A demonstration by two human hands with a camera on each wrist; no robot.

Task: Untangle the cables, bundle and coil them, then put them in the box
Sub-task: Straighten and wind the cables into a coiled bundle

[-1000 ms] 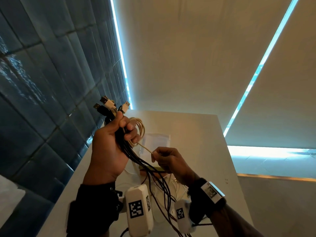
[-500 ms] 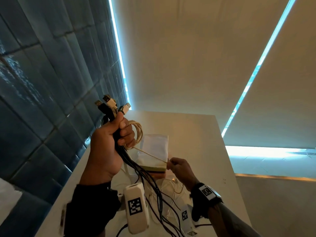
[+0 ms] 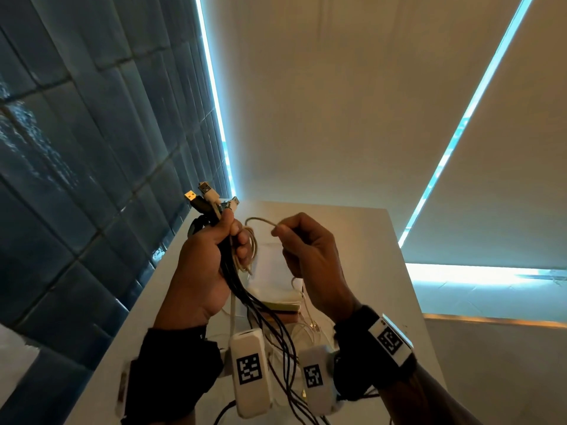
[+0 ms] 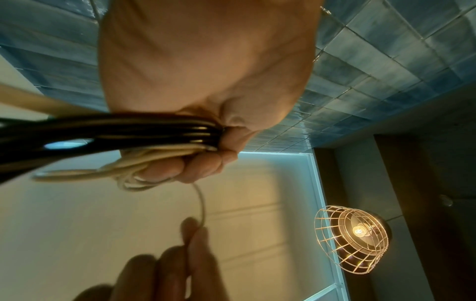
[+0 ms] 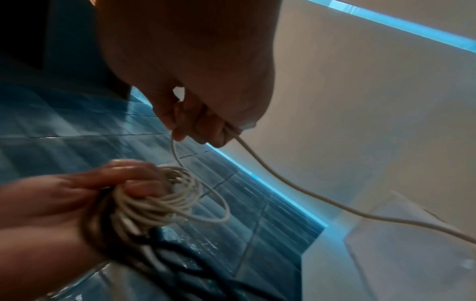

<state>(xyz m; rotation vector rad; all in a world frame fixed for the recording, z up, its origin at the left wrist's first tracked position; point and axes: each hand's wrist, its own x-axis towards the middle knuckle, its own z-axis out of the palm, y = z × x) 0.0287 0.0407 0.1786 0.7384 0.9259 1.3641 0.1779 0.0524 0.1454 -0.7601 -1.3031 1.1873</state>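
Cables bunched upright in left hand, fist clenched round black strands, plugs fanned above the thumb. White cable looped in several turns over those fingers (loose end trailing down). Right hand pinching the same white cable just beside. Below, box on white table. Left, tiled wall close along table edge; right edge open.
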